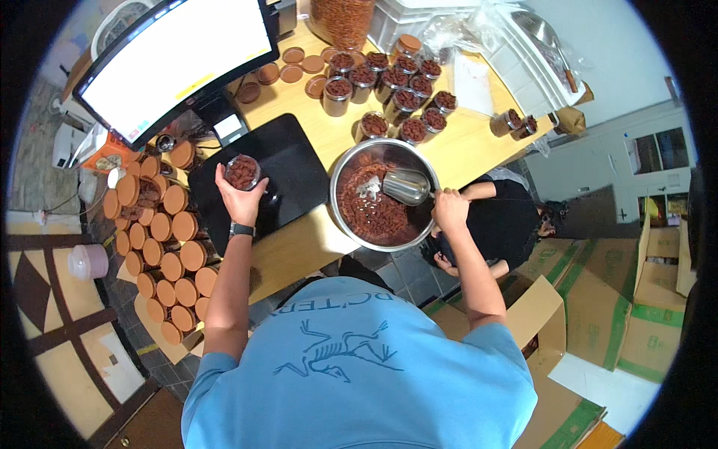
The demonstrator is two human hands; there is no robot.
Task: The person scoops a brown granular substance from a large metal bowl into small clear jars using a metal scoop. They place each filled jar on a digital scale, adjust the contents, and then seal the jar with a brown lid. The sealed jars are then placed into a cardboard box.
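Observation:
My left hand (240, 196) is wrapped round a clear jar (242, 172) filled with reddish-brown chunks. The jar is over the black flat platform (293, 153) of what looks like a scale; whether it rests there I cannot tell. To the right, my right hand (450, 210) is closed on the handle of a metal scoop (405, 186). The scoop's head lies inside a large steel bowl (341, 218), above reddish-brown chunks (374, 209). Small white pieces or packets (369, 188) show among these chunks, beside the scoop.
Several filled open jars (404, 105) stand behind the bowl, with loose brown lids (292, 73) nearby. Many lidded jars (173, 267) crowd the left. A monitor (176, 67) stands at back left. Another person (490, 224) in black is close on the right, near cardboard boxes (591, 299).

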